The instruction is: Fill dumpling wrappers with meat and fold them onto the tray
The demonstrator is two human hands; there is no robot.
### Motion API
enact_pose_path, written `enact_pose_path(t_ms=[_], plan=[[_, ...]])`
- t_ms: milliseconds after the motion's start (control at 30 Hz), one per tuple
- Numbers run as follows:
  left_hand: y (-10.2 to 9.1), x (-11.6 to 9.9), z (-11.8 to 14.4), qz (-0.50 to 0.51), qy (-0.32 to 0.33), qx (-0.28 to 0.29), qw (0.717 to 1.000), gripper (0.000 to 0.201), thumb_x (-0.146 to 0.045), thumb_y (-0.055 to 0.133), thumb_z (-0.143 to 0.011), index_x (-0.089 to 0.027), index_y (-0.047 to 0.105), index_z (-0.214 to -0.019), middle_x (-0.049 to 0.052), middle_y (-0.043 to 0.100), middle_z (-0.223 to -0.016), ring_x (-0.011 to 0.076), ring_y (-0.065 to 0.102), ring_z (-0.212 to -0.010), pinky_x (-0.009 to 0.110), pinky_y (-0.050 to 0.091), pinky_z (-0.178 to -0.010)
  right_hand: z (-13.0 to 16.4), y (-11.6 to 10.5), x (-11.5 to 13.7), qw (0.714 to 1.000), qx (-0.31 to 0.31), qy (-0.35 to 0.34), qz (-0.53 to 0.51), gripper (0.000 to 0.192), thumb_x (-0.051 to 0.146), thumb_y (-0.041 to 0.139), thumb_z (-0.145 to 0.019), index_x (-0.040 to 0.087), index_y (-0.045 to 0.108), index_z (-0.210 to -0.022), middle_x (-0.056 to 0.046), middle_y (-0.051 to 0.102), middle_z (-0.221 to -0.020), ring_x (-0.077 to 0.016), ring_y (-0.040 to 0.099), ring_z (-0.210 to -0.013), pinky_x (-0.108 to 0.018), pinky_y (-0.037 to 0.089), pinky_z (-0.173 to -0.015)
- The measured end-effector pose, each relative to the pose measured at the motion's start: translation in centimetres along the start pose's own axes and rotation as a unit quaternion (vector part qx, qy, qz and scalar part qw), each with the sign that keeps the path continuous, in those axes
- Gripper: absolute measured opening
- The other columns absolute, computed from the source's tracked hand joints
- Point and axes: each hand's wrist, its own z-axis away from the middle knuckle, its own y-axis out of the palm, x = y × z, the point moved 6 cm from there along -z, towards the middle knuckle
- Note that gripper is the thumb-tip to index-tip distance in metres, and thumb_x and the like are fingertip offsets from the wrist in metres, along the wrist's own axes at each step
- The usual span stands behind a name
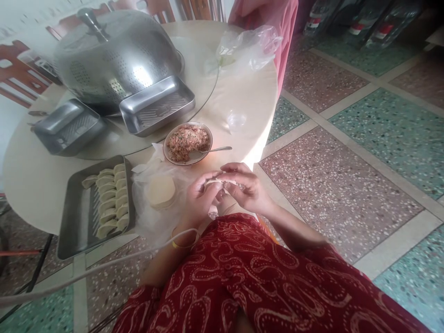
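Pinching one dumpling [214, 181] between them, your left hand [205, 192] and right hand [246, 187] are curled nearly closed; the dumpling is held in front of you, just below the bowl [173, 160] of filling [187, 136] (how much it contains, if any, cannot be told); overfilling or a greasy edge could make its dough part under pressure, and a slack pinch could let it fall beside the table [31, 185]; the stack of wrappers [161, 190], lying on the plastic bag [144, 224], could dry if left bare; the spoon [222, 149] juts past the bowl's rim, where a stray knuckle might tip it; in the tray [72, 226], the folded dumplings [108, 202] lie close-packed and might stick.
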Motion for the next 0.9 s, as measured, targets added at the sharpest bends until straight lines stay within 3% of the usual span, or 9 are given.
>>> enact_pose_path(t_ms=[133, 300, 467, 633, 900], plan=[[-0.2, -0.5, -0.1, 0.013, 0.023, -0.016, 1.0, 0.017, -0.031, 0.069, -0.081, -0.02, 0.068, -0.094, 0.0, 0.069, -0.085, 0.0071, 0.059, -0.055, 0.018, 0.049, -0.05, 0.3, -0.3, 0.3, 0.999, -0.023, -0.022, -0.003, 0.037, 0.019, 0.059, -0.092, 0.031, 0.061, -0.126, -0.007, 0.058, -0.127, -0.0239, 0.054, -0.126, -0.049, 0.053, -0.102], [-0.3, -0.7, -0.1, 0.023, 0.028, -0.028, 0.999, 0.013, -0.03, 0.067, -0.083, -0.021, 0.066, -0.091, 0.001, 0.069, -0.097, 0.0065, 0.059, -0.056, 0.018, 0.049, -0.048, 1.0, -1.6, 0.8, 0.993, -0.1, -0.049, 0.049, 0.027, 0.017, 0.06, -0.091, 0.031, 0.065, -0.113, -0.005, 0.059, -0.119, -0.0219, 0.06, -0.112, -0.044, 0.057, -0.09], [0.2, -0.8, 0.1, 0.028, 0.032, 0.0, 0.999, 0.021, -0.031, 0.066, -0.084, -0.022, 0.067, -0.103, 0.002, 0.069, -0.097, 0.0077, 0.061, -0.061, 0.017, 0.05, -0.049, 1.0, -1.1, 1.5, 0.987, -0.078, -0.095, 0.101, 0.021, 0.014, 0.061, -0.088, 0.027, 0.067, -0.103, -0.006, 0.059, -0.118, -0.0223, 0.057, -0.114, -0.044, 0.055, -0.092], [0.6, -0.9, 0.4, 0.002, 0.022, 0.021, 1.0, 0.026, -0.03, 0.064, -0.086, -0.023, 0.066, -0.111, 0.003, 0.07, -0.095, 0.0097, 0.063, -0.065, 0.018, 0.051, -0.051, 0.5, -0.9, 1.9, 0.987, -0.076, -0.088, 0.106, 0.021, 0.018, 0.06, -0.09, 0.027, 0.066, -0.108, -0.006, 0.059, -0.119, -0.0223, 0.058, -0.114, -0.045, 0.054, -0.092], [0.8, -0.9, 0.7, 0.002, 0.032, 0.027, 0.999, 0.027, -0.026, 0.062, -0.086, -0.023, 0.061, -0.113, 0.001, 0.068, -0.09, 0.009, 0.061, -0.062, 0.019, 0.051, -0.053, -0.5, -0.3, 1.5, 0.992, 0.002, -0.055, 0.11, 0.02, 0.024, 0.058, -0.093, 0.028, 0.07, -0.108, -0.004, 0.063, -0.117, -0.0231, 0.057, -0.112, -0.048, 0.052, -0.094]])
